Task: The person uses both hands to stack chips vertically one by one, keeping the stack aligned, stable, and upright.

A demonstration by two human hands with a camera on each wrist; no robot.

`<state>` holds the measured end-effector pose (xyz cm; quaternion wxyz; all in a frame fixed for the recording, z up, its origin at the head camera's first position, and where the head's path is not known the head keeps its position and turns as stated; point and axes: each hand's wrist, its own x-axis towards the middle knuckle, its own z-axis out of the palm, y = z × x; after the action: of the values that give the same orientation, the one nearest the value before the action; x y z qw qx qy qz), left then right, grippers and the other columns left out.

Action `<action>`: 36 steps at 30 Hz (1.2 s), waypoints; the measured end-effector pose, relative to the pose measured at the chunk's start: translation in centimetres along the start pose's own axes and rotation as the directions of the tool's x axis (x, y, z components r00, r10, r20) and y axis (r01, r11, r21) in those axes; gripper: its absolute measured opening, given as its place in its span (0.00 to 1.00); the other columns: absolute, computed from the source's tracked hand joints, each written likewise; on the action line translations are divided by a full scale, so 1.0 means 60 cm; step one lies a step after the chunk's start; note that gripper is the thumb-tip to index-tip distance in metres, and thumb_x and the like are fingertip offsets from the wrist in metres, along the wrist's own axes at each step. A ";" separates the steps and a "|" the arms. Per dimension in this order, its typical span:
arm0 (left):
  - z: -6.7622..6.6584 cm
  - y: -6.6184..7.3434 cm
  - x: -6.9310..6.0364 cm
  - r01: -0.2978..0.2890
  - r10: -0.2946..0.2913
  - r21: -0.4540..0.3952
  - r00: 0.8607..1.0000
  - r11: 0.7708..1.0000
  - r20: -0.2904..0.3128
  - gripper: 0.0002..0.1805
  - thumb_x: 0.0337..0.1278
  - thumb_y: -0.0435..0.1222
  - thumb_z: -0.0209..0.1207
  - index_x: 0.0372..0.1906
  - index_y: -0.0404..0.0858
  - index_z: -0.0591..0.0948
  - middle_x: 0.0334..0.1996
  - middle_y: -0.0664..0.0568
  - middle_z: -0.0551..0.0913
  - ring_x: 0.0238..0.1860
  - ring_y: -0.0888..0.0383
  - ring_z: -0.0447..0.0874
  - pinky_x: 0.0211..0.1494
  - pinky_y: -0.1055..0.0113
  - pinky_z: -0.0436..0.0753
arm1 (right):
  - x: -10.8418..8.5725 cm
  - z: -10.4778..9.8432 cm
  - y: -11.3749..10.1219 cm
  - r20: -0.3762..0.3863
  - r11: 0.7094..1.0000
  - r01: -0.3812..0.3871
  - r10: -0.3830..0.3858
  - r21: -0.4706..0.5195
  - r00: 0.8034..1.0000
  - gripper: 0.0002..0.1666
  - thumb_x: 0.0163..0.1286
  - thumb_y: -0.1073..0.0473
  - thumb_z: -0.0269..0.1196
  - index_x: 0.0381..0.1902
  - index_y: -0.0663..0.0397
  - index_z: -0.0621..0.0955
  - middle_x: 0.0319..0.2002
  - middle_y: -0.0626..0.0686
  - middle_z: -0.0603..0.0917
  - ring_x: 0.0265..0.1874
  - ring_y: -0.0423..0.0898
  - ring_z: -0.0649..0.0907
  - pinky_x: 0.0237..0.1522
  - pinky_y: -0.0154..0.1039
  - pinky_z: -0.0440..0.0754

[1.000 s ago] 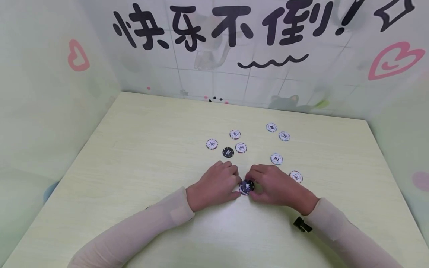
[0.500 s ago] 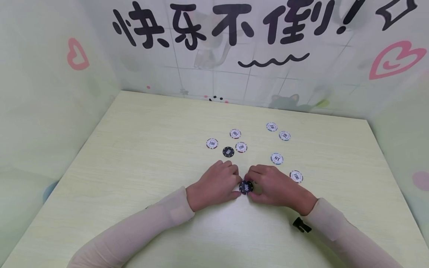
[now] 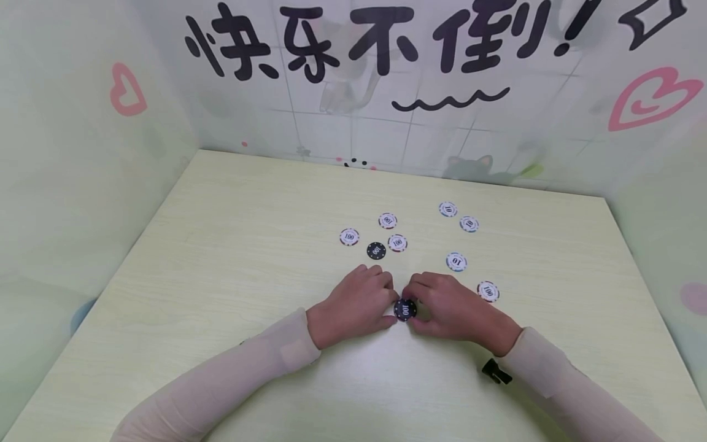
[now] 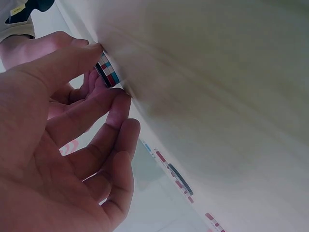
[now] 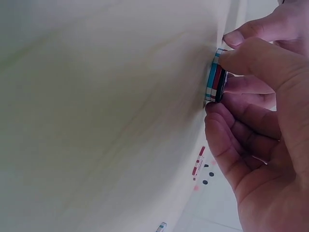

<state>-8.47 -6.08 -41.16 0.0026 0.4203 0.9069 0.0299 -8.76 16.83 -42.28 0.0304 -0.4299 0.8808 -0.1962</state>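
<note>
Between the two hands, a short stack of chips [image 3: 405, 310] stands on the table, a black 100 chip on top. Its edge shows black, red and blue layers in the right wrist view [image 5: 216, 77]. My left hand [image 3: 356, 306] has thumb and index finger at the stack's left side; the left wrist view shows them around the chips [image 4: 109, 71]. From the right, my right hand [image 3: 455, 307] pinches the same stack between thumb [image 5: 241, 59] and fingers. The chips look lined up one above another.
Beyond the hands lie a black chip [image 3: 376, 251] and white 100 chips [image 3: 349, 237]. Several white chips marked 10 [image 3: 456, 261] are at the right, with another 100 chip [image 3: 488, 291] beside the right hand. Printed walls border the table [image 3: 221, 245]. A black clip [image 3: 497, 371] hangs at the right sleeve.
The top black chip, offset to the right over the chip below a second ago, has shifted slightly left into line with it. The right hand's fingers moved slightly left; the left hand stayed put.
</note>
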 end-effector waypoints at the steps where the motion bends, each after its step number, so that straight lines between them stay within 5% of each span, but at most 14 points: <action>1: 0.000 0.000 0.000 0.000 0.000 0.000 1.000 1.000 0.000 0.16 0.65 0.53 0.76 0.46 0.46 0.96 0.44 0.54 0.90 0.42 0.55 0.81 0.42 0.65 0.74 | 0.000 -0.001 -0.001 0.007 1.000 -0.010 0.010 0.004 1.000 0.14 0.65 0.60 0.77 0.46 0.59 0.89 0.40 0.48 0.87 0.36 0.41 0.81 0.43 0.38 0.86; 19: 0.001 0.001 0.001 0.002 -0.002 0.007 1.000 1.000 -0.003 0.16 0.65 0.53 0.76 0.45 0.46 0.96 0.44 0.54 0.90 0.42 0.55 0.81 0.42 0.65 0.74 | -0.004 -0.016 0.003 0.057 0.997 -0.071 0.073 -0.040 0.996 0.23 0.60 0.54 0.80 0.50 0.60 0.89 0.43 0.48 0.86 0.38 0.42 0.80 0.43 0.40 0.84; 36: 0.001 0.000 0.001 0.001 -0.001 0.006 1.000 1.000 -0.002 0.16 0.65 0.53 0.77 0.45 0.46 0.96 0.46 0.54 0.90 0.44 0.55 0.82 0.42 0.65 0.75 | 0.031 -0.053 0.032 -0.043 0.998 -0.061 0.061 0.007 0.997 0.16 0.65 0.58 0.76 0.47 0.61 0.88 0.40 0.52 0.87 0.35 0.45 0.83 0.40 0.43 0.85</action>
<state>-8.49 -6.04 -41.22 0.0003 0.4199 0.9071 0.0279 -12.04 17.49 -39.88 0.0185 -0.3985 0.8933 -0.2069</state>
